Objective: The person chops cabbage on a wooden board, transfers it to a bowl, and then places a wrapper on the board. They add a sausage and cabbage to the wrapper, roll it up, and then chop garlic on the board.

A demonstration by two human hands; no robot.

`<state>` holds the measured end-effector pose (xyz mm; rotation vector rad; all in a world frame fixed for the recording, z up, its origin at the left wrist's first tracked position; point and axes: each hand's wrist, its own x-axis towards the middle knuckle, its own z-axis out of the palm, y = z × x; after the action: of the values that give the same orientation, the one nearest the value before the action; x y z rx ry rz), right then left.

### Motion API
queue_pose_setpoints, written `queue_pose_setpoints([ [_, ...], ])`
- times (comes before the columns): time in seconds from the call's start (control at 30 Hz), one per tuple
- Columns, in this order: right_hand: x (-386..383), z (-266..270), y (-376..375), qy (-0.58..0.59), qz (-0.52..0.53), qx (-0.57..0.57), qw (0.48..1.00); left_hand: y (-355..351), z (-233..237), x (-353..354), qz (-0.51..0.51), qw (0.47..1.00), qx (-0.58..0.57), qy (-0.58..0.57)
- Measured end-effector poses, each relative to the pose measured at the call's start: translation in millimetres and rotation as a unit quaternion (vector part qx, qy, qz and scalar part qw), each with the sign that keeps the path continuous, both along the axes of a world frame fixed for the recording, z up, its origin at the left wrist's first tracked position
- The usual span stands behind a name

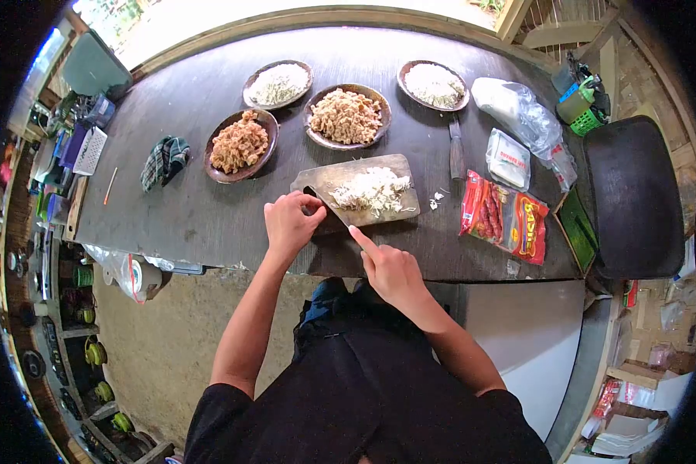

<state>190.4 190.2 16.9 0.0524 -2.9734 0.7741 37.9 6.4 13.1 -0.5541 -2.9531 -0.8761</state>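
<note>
Right hand (394, 274) grip closed round knife (337, 213); left hand (289, 220) curled at blade, hold unclear. Knife slipping by board's (317, 179) near-left corner could cut fingers.

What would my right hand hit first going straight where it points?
Beyond the knife, your right hand would probably meet the cutting board first, though depth is unclear.

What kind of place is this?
It's probably a kitchen, maybe a simple home or food-stall one. There's a cutting board with chopped food on it, plates heaped with more food, and a red food packet.
</note>
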Motion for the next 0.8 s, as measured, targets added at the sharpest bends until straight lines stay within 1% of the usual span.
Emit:
queue_pose_setpoints([
  [0.13, 3, 0, 11, 0.042, -0.016, 0.000, 0.999, 7, -1, 1, -0.018, 0.998, -0.001, 0.054],
  [0.2, 4, 1, 17, 0.067, -0.041, -0.001, 0.997, 10, -4, -1, -0.026, 0.997, 0.001, 0.077],
  [0.27, 5, 6, 21, 0.079, -0.051, -0.008, 0.996, 13, -10, -3, -0.050, 0.993, 0.019, 0.107],
  [0.4, 9, 13, 29, 0.093, -0.065, 0.042, 0.993, 17, 5, 1, -0.039, 0.991, 0.044, 0.123],
  [0.47, 9, 17, 30, 0.091, -0.062, 0.061, 0.992, 18, 12, 4, -0.139, 0.968, 0.056, 0.203],
  [0.5, 10, 18, 30, 0.104, -0.060, 0.055, 0.991, 19, 14, 7, -0.189, 0.958, 0.030, 0.214],
  [0.53, 10, 19, 31, 0.118, -0.058, 0.050, 0.990, 21, 16, 9, -0.189, 0.958, 0.030, 0.215],
  [0.6, 12, 19, 35, 0.111, -0.056, 0.058, 0.990, 24, 23, 12, -0.200, 0.957, -0.021, 0.208],
  [0.63, 14, 19, 38, 0.104, -0.055, 0.067, 0.991, 25, 24, 12, -0.188, 0.963, -0.042, 0.190],
  [0.8, 25, 18, 52, 0.111, -0.070, 0.037, 0.991, 21, 23, 7, -0.177, 0.961, -0.052, 0.208],
])
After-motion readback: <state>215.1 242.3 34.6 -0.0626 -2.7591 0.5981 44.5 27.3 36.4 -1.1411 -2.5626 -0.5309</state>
